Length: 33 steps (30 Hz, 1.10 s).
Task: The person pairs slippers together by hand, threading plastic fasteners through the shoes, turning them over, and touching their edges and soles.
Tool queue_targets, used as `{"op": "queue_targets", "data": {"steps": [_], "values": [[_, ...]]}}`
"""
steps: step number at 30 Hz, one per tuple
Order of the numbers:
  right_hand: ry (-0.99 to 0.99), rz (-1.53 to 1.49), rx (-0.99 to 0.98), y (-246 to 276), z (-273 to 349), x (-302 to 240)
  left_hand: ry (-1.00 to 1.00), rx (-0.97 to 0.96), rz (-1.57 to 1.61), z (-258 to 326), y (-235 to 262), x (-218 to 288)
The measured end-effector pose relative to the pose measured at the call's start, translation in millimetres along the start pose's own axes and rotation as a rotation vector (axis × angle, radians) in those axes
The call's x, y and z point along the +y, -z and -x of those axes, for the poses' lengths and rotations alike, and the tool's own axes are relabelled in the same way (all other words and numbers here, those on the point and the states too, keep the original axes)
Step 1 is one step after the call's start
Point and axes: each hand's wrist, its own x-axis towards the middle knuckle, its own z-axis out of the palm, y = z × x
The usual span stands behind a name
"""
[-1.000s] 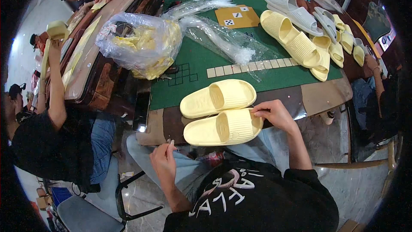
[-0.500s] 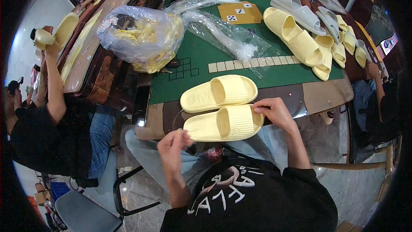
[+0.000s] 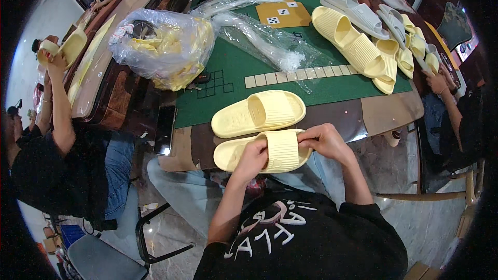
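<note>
Two pale yellow slide slippers lie side by side at the table's near edge, toes to the right. The far slipper (image 3: 236, 119) is untouched. Over the near slipper (image 3: 282, 150) both of my hands are at work. My left hand (image 3: 251, 159) is closed at the rear opening of its ribbed strap, fingertips partly hidden inside. At the toe end, my right hand (image 3: 324, 141) has thumb and finger pinched together by the front opening. Whatever is between the fingers of either hand is hidden or too small to make out.
A clear bag (image 3: 163, 46) of yellow material stands back left, near keys (image 3: 194, 87) and a phone (image 3: 165, 129). Plastic-wrapped white strands (image 3: 264, 41) lie mid-table. Yellow slippers (image 3: 353, 44) and grey slippers (image 3: 353, 10) line the right. People handle slippers on both sides.
My left hand has moved right and forward, from beside the near slipper's heel to its strap opening. The near slipper has shifted slightly left. My right hand stays pinched at the toe end.
</note>
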Motion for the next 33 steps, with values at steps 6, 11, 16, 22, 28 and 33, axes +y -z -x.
{"op": "queue_targets", "data": {"steps": [6, 11, 16, 22, 28, 33], "values": [[0.141, 0.151, 0.045, -8.7, 0.2, -1.0, 0.087, -0.058, 0.101, -8.8, -3.8, 1.1], [0.148, 0.115, 0.097, -18.7, -1.1, -5.4, 0.015, 0.007, -0.053, -17.3, 8.9, 4.1], [0.18, 0.004, 0.127, -47.1, -10.1, -18.3, 0.017, 0.13, -0.292, -33.6, 48.9, 20.0], [0.162, -0.091, 0.197, -53.3, -17.5, -19.9, -0.231, 0.556, -0.813, -15.3, 49.9, 39.5], [0.142, -0.164, 0.278, -48.1, -16.4, -15.0, -0.483, 0.481, -0.709, 6.8, -5.5, 57.2], [0.201, -0.386, 0.396, -47.5, -15.3, -9.9, -0.497, 0.351, -0.659, -0.1, -23.9, 43.9]]}}
